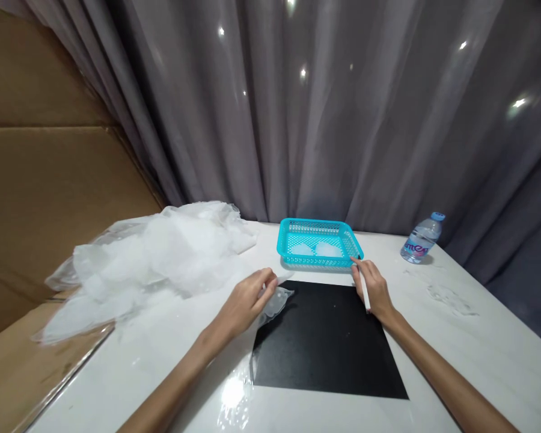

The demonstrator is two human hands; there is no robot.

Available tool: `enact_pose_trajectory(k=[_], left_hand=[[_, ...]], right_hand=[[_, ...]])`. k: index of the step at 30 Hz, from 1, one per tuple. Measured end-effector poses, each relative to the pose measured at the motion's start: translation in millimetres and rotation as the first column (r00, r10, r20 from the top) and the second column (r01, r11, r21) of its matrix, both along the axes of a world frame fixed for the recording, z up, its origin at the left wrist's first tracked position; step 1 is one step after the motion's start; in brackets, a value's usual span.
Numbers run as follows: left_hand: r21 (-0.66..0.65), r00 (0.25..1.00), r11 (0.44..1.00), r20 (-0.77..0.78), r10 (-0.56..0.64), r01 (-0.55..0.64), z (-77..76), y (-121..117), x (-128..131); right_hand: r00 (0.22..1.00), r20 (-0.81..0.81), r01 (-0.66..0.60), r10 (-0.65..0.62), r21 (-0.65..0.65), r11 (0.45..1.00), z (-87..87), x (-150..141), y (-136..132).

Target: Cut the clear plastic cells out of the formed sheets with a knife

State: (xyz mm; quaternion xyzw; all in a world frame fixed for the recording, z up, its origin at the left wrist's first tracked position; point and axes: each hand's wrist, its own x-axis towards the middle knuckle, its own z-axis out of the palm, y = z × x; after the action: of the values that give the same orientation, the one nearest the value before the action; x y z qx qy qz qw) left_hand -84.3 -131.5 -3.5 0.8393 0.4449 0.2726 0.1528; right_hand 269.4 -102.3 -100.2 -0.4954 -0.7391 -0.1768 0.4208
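My left hand (249, 297) is closed, pinching a small clear plastic bag (275, 302) that lies over the left corner of a black mat (327, 340). My right hand (373, 287) is closed round a thin white pen-like stick (364, 290) at the mat's top right corner, its tip close to the front rim of a turquoise plastic basket (288, 255). The basket holds two pale, clear pieces, apparently bags of the same kind.
A big heap of clear plastic bags (162, 258) lies on the left of the white table (455, 343). A small water bottle (421, 239) lies at the far right. Grey curtains hang behind, and brown cardboard stands on the left.
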Motion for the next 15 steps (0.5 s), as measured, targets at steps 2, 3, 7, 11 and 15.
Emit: enact_pose_trajectory(k=[2,3,7,11,15], left_hand=[[0.0,0.998,0.998,-0.006,-0.057,0.057,-7.6,-5.9,10.6],[0.004,0.996,0.996,-0.009,-0.085,0.085,-12.0,-9.0,15.9],[0.018,0.98,0.98,-0.034,-0.196,0.196,-30.6,-27.4,39.0],[-0.086,0.943,0.94,-0.001,-0.333,0.332,-41.0,-51.2,58.1],[-0.186,0.899,0.882,0.017,-0.437,0.432,-34.0,-52.5,56.2]], right_hand=[[1.0,0.009,-0.008,0.008,-0.016,1.0,0.7,1.0,1.0],[1.0,0.013,-0.009,0.01,-0.024,1.0,1.4,1.3,1.3],[0.999,0.021,-0.033,0.034,-0.062,0.998,6.4,-3.0,-4.4],[0.984,0.035,-0.168,0.175,-0.153,0.974,14.4,-24.5,-26.3],[0.959,0.023,-0.266,0.282,-0.264,0.927,22.6,-50.5,-55.9]])
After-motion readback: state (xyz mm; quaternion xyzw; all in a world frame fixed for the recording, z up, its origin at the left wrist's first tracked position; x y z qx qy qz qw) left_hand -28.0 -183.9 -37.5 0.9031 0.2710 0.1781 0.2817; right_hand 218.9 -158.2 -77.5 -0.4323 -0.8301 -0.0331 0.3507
